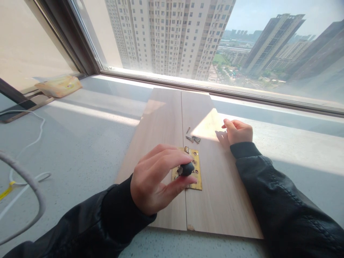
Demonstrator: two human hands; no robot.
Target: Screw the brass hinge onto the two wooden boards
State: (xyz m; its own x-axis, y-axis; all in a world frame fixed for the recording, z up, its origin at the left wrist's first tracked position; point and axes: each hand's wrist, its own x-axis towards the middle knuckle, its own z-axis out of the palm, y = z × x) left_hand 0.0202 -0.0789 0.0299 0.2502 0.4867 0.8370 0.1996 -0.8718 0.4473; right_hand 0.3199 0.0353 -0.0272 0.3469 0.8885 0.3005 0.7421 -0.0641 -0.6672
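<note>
Here | left grip [153, 178] pinches handle [187, 169] over hinge [198, 172] | right grip [240, 133]: can't tell | packet [59, 87] print blurred

Yellowish packet [59, 87] near window frame [76, 41]

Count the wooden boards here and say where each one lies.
2: the left board and the right board lie side by side, the hinge spanning their seam.

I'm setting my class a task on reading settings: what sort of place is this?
Probably a windowside spot indoors, high up in a building: a dark window frame borders the pale speckled ledge under the wooden boards, and outside stand tower blocks, the ground far below.
</note>
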